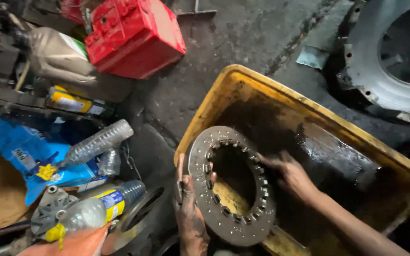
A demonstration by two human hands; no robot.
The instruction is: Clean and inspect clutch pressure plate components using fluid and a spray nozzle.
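One round metal disc (236, 189) with a big toothed hole in the middle stands tilted on its edge at the near-left corner of one yellow tub (243, 83). The tub is dirty and dark with oil inside. The left hand (188, 208) holds the disc at its left rim: the thumb lies on the face of the disc and the fingers go behind the rim, so the hand is closed on it. The right hand (288, 173) is inside the tub, just at the right side of the disc. Its fingers are spread flat and touch the inner teeth of the ring; it does not grip anything that I can see. Both hands are black with grease.

On the left side of the floor lie many things. I count three clear plastic bottles: one empty bottle (98, 142) lying tilted, one bottle with blue and yellow label (119, 196), and one bottle with yellow cap (74, 218) near the bottom edge. One red box-shaped battery (136, 35) lies at the top, well apart from the tub. One blue plastic bag (22, 149) lies under the bottles, and one yellow can (74, 102) is above it. At the top right corner one large grey metal housing (371, 61) with a round opening stands on the concrete floor (228, 33)
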